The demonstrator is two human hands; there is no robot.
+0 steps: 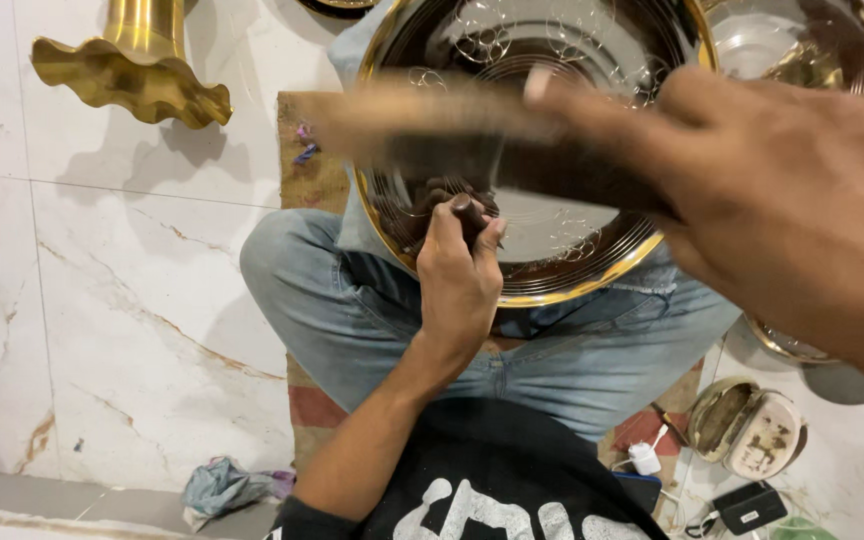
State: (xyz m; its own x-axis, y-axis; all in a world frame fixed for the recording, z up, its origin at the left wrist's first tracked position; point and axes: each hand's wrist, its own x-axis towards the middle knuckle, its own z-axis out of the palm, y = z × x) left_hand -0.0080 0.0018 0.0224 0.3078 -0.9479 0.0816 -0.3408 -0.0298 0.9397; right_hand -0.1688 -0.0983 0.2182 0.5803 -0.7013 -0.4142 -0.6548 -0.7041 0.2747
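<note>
Plate point(592, 60): round, silver with gold rim, propped on lap in jeans point(352, 320).
Left hand point(460, 270): clenched around dark punch point(472, 215), tip against plate face.
Right hand point(782, 210): grasping wooden stick point(422, 125), blurred, across plate.
Floor point(102, 300): white marble; brass vase point(137, 65) upper left.

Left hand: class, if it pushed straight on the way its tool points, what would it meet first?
Probably the engraved metal plate: the left hand already aims its dark tool at that surface, though contact is unclear.
</note>
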